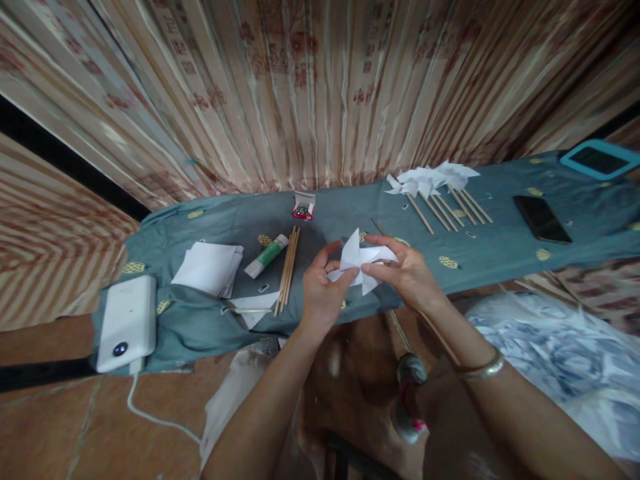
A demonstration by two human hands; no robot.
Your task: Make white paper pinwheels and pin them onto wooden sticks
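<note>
"Listing item one: paper pinwheel (351,255), white, folded; located on the near side of the red box (303,217), off to its right."

"State of the hands?"

"Left hand (323,287): grasping the pinwheel, thumb close to its middle. Right hand (413,273): pinching it from the opposite side, thumb also near the middle. Whether anything fastens the folds — cannot tell."

"Probable faults?"

"By judgement: blades springing loose, should a thumb lift while the folds are unfastened; a stray crease or tear, should the two pinches pull unevenly."

"Other stock at risk?"

"Small metal pieces (301,210), inside the red box, lid raised: liable to scatter if the box is knocked. Wooden sticks (289,267), loose, on the box's near side: apt to roll if nudged. Mounted pinwheels (425,181), overlapping, right of the box on the surface (345,207): blades may snag if one is lifted alone."
</note>
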